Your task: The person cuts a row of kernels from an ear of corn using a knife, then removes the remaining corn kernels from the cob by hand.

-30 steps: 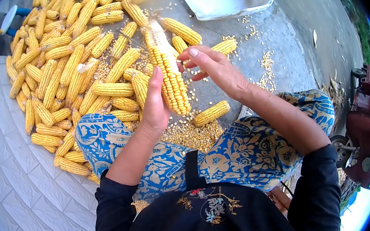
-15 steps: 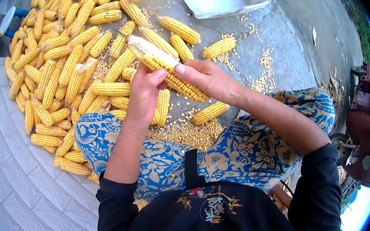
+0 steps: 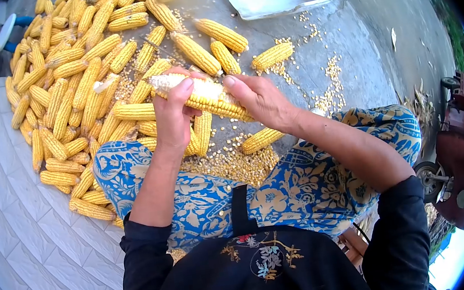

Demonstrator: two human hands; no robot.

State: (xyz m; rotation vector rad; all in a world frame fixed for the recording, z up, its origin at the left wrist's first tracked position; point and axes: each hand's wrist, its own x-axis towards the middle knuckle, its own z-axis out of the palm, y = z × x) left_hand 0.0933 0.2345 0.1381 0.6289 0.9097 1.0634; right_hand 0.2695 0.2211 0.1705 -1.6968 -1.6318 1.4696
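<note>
Between both hands is an ear of corn [image 3: 212, 98], partly stripped so that pale cob shows along its upper side and left end. My left hand [image 3: 174, 103] is closed around the left part, thumb on top. My right hand [image 3: 264, 100] grips the other end, its thumb pressed at the edge of the remaining kernels. Loose corn kernels [image 3: 243, 165] lie heaped on the ground below, between my legs. Whole ears lie just beyond the hands, among them a long ear [image 3: 196, 54].
A big pile of corn ears [image 3: 74, 88] spreads to the left. A pale metal pan [image 3: 291, 9] stands at the top. Scattered kernels [image 3: 333, 85] dot the concrete on the right. Farther right is a dark red vehicle [image 3: 457, 176]. Light grey tiles [image 3: 28, 214] cover the lower left.
The held ear has turned to a flatter angle and come slightly lower. My left hand has shifted toward its bare end, and more pale cob shows near the right thumb.
</note>
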